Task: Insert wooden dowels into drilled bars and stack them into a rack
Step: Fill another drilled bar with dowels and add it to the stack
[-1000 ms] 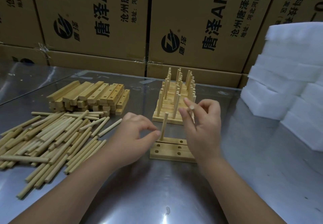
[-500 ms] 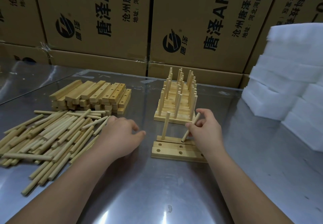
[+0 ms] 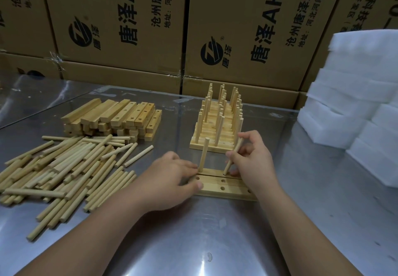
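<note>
Three drilled wooden bars (image 3: 224,186) lie side by side on the metal table in front of me. One dowel (image 3: 204,155) stands upright in the far bar's left hole. My right hand (image 3: 251,161) pinches a second dowel (image 3: 232,159), tilted, with its lower end at the far bar's middle hole. My left hand (image 3: 170,176) rests on the left ends of the bars, fingers curled over them. Behind them stands the rack (image 3: 217,123) of stacked bars bristling with upright dowels.
A heap of loose dowels (image 3: 64,168) lies at the left, with a pile of drilled bars (image 3: 116,118) behind it. White foam blocks (image 3: 357,108) are stacked at the right. Cardboard boxes (image 3: 133,28) wall the back of the table.
My right hand has lowered its dowel from mid-air down to the far bar's middle hole. My left hand has moved right from beside the dowel heap onto the bars' left ends.
</note>
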